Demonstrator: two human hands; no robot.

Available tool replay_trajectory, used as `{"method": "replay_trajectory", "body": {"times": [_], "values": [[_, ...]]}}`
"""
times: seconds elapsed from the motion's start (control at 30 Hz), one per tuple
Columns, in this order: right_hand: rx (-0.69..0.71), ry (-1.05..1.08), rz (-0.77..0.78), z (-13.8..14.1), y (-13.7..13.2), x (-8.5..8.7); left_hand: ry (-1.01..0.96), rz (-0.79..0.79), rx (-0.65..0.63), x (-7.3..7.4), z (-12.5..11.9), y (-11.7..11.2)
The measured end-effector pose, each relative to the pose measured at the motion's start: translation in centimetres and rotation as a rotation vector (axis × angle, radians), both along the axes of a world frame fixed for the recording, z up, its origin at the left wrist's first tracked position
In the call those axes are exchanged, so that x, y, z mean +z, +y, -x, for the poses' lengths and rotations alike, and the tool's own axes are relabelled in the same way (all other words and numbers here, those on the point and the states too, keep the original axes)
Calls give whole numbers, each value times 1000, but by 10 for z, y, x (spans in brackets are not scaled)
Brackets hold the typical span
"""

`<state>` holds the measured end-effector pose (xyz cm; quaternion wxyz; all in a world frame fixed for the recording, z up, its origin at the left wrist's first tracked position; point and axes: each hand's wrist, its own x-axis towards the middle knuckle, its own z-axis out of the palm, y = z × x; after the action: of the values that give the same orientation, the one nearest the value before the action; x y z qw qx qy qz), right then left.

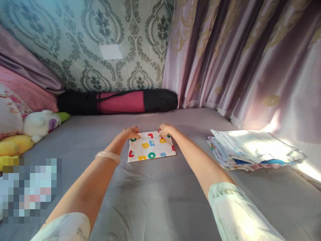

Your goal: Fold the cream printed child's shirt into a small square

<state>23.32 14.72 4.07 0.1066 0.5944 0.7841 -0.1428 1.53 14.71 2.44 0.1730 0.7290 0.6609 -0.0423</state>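
A folded white cloth (pixel 156 146) printed with coloured letters lies flat on the grey bed sheet, straight ahead of me. At its far left corner, my left hand (pixel 131 133) grips the edge, thumb on top and the other fingers partly hidden behind. My right hand (pixel 166 130) holds the far right corner with its fingers bent closed over the edge. Both arms are stretched forward, and a pale bangle (pixel 108 156) circles the left forearm.
To the right, a stack of folded clothes (pixel 253 147) sits by the curtain (pixel 200 67). A black and pink long bag (pixel 120 101) lies along the wall. Plush toys (pixel 41 124) and a pixelated patch are on the left. The grey sheet (pixel 150 197) covers the bed.
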Motion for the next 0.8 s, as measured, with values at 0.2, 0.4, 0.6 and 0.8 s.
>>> {"method": "replay_trajectory", "body": {"times": [0.2, 0.4, 0.6, 0.8], "values": [[96, 168, -85, -18, -10, 10, -337, -5, -99, 13, 22, -16], [134, 422, -10, -45, -23, 46, -714, 71, -155, 60, 32, -33], [217, 455, -69, -57, -38, 90, -741, -115, -167, 92, 26, -37], [209, 435, -548, -50, -54, 62, -478, -639, -251, 76, 16, -51]]}}
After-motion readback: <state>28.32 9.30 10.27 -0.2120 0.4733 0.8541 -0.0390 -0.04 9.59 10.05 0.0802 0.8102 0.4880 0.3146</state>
